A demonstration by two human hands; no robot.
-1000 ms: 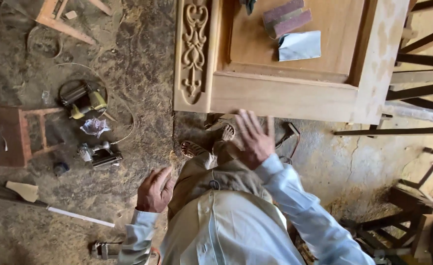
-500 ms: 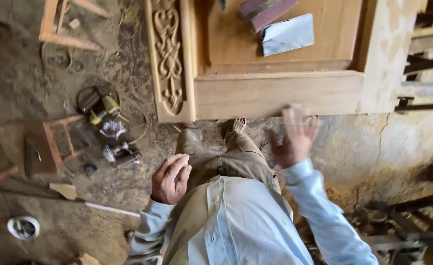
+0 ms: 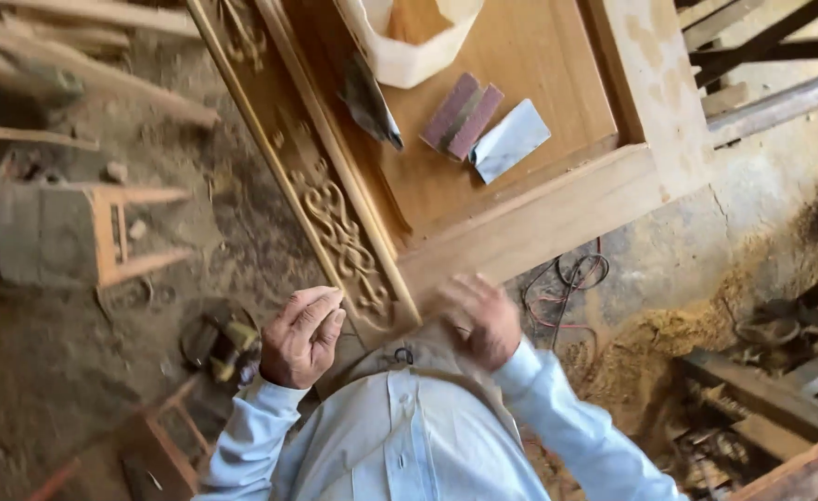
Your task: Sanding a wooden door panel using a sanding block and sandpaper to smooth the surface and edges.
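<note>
A large carved wooden door (image 3: 539, 213) lies flat in front of me, with a scrollwork strip (image 3: 339, 237) along its left edge. My left hand (image 3: 300, 336) hovers by the door's near left corner, fingers loosely curled, holding nothing. My right hand (image 3: 479, 317) is blurred just below the door's near rail, fingers spread and empty. On the panel lie a folded sanding block (image 3: 463, 117), a pale sheet of sandpaper (image 3: 511, 139), a dark scraper-like tool (image 3: 369, 102) and a white plastic tub (image 3: 409, 42).
The dirt floor is covered in sawdust. A small wooden stool (image 3: 103, 232) stands at left and a yellow power tool (image 3: 228, 341) lies near my left hand. A red cable (image 3: 567, 278) coils under the door. Timber scraps (image 3: 771, 399) pile at right.
My view has swung left and tilted, so the door now sits diagonally. My right hand moved left and down toward my body. My left hand stayed near the door's corner.
</note>
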